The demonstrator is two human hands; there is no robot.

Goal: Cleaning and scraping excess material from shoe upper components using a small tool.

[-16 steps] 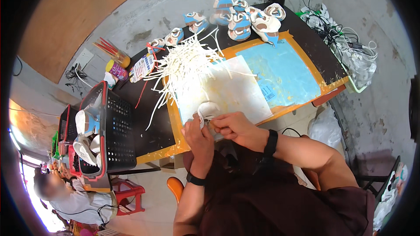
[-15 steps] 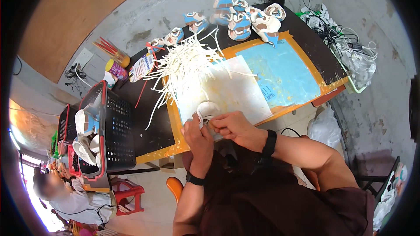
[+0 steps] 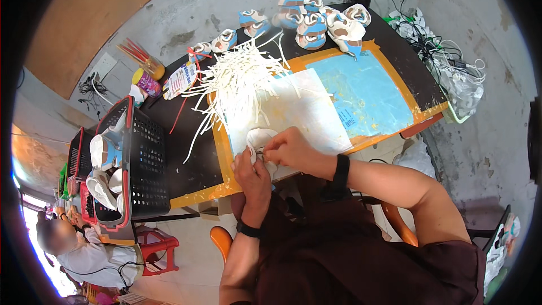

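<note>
A white shoe upper (image 3: 258,136) is held over the near edge of the white sheet (image 3: 307,116). My left hand (image 3: 252,178) is closed on its left and near side. The fingertips of my right hand (image 3: 296,149) are pinched together at the upper's opening. Whatever they hold is too small and hidden to make out. Beyond my hands, a loose pile of white laces (image 3: 240,76) spreads over the sheet and the dark table. Several blue, white and brown shoe uppers (image 3: 311,29) stand stacked along the table's far side.
On the left, a black basket (image 3: 148,164) with red rims holds more uppers. A blue sheet (image 3: 361,90) is taped down at right. A yellow-lidded jar (image 3: 148,82) and a pot of red sticks (image 3: 152,68) stand far left. Another person (image 3: 96,251) sits lower left.
My right hand has lifted and bent at the wrist, its fingertips shifting slightly left over the upper. The upper's opening now shows a little higher and further left. My left hand keeps its grip.
</note>
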